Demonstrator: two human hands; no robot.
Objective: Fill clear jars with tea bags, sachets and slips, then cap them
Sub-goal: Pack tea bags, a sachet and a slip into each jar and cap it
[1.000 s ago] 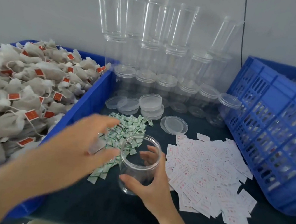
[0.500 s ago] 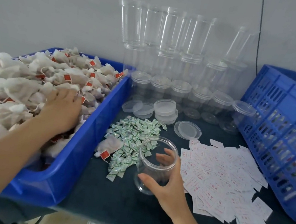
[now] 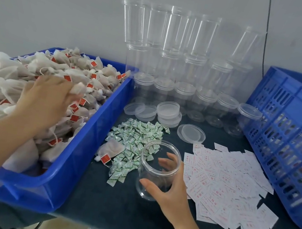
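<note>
From the head camera we see a dark, matte table top (image 3: 112,203) set against a plain grey wall. On the left a smooth blue plastic bin (image 3: 86,143) is heaped with soft, gauzy white tea bags (image 3: 25,66), each on a string with a small red tag. The left hand (image 3: 47,102) lies on that heap. Its fingers reach into the bags and are blurred, so we cannot tell whether they have hold of one.

The right hand (image 3: 169,192) grips one clear, round, open jar (image 3: 157,167) that stands upright on the table. The thumb is on the near wall, and the fingers curl round the far side, seen through the plastic. The jar sits between the sachets and the slips, and nothing shows inside it.

One loose tea bag (image 3: 111,148) lies just beside the bin. It touches a pile of small crinkled green-and-white sachets (image 3: 136,137), too many for us to count. To the right of the jar, thin white slips (image 3: 224,183) with red print are spread flat and overlapping, some of them under the right wrist.

Behind these lie clear, shallow round lids (image 3: 167,109). We make out at least six, some of them stacked. Against the wall stands a front row of six capped jars (image 3: 184,92), with more clear jars tiered above them that blend together. On the right is a blue perforated crate (image 3: 291,136).
</note>
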